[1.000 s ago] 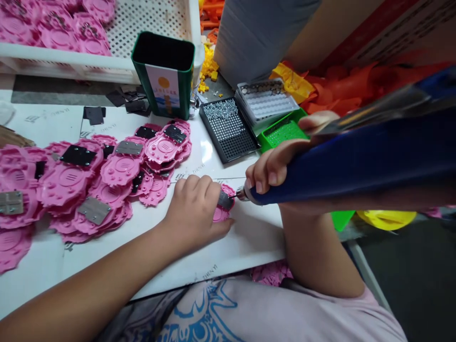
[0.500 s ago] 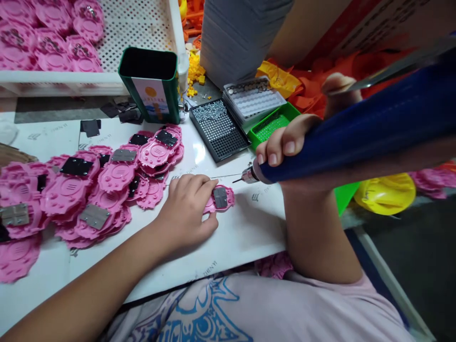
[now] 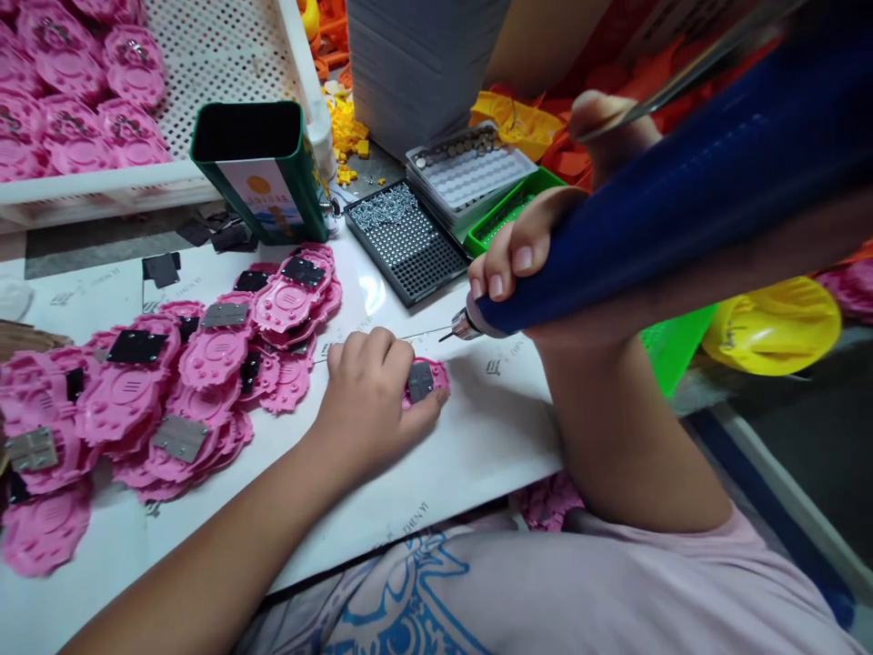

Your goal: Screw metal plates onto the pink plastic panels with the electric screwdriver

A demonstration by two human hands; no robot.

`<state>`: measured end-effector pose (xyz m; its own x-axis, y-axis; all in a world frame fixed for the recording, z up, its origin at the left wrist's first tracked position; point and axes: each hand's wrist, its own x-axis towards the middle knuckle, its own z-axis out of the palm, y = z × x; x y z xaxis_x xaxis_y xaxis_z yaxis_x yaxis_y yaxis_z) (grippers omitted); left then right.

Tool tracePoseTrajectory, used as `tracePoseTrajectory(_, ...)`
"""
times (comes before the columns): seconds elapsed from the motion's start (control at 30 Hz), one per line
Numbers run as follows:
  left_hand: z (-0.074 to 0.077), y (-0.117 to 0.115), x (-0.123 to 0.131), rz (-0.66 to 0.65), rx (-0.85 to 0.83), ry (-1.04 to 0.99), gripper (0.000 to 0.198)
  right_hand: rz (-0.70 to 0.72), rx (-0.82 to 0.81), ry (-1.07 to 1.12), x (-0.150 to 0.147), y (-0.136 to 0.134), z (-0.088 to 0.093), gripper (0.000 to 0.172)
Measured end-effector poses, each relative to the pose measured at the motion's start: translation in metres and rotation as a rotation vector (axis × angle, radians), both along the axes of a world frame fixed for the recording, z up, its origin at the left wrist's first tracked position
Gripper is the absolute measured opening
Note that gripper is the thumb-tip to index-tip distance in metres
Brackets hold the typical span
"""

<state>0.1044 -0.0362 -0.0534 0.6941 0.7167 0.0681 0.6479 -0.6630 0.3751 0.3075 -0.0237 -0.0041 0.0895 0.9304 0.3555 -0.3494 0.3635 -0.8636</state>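
Observation:
My left hand (image 3: 372, 391) holds a small pink plastic part (image 3: 440, 371) down on the white table, its thumb across the near edge. A dark grey plate (image 3: 420, 382) sits on that part. My right hand (image 3: 528, 241) is wrapped round a blue electric screwdriver (image 3: 655, 200), whose bit (image 3: 446, 337) points left, just above and to the right of the pink part, not touching it. Pink parts with black or grey plates (image 3: 136, 373) lie in overlapping piles left of my left hand. Behind, a black perforated tray (image 3: 416, 259) holds many small screws (image 3: 387, 207).
A green tin (image 3: 255, 182) stands at the back beside a white crate (image 3: 225, 45) of pink parts. Clear trays (image 3: 470, 173) and a green tray (image 3: 484, 232) are behind the screwdriver. A yellow piece (image 3: 774, 326) lies at the right. The table's near edge (image 3: 409, 518) meets my lap.
My left thumb has moved up and right onto the pink part's near edge. The screwdriver tip has shifted slightly left and down. The whole view has shifted a little.

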Motion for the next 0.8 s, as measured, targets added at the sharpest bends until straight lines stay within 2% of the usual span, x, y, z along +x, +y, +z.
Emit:
tracePoseTrajectory(0.2, 0.000, 0.000, -0.001, -0.024, 0.018, -0.028, 0.024, 0.104, 0.197, 0.044, 0.004, 0.004, -0.005, 0.075)
tracePoseTrajectory(0.33, 0.001, 0.000, -0.001, -0.030, 0.035, -0.058, 0.019, 0.170, 0.162, -0.004, 0.009, 0.002, -0.006, 0.067)
tracePoseTrajectory(0.53, 0.000, 0.000, -0.001, -0.027, 0.049, -0.089, 0.017, -0.008, 0.174, 0.038, 0.004, 0.007, -0.010, 0.068)
tracePoseTrajectory(0.7, 0.001, 0.002, -0.005, -0.044, 0.030, -0.123, 0.023, 0.062, 0.272, 0.079, 0.003, 0.016, -0.016, 0.075)
tracePoseTrajectory(0.8, 0.003, 0.005, -0.013, -0.092, 0.005, -0.164, 0.033, 0.018, 0.288, 0.127, 0.000, 0.015, -0.017, 0.076)
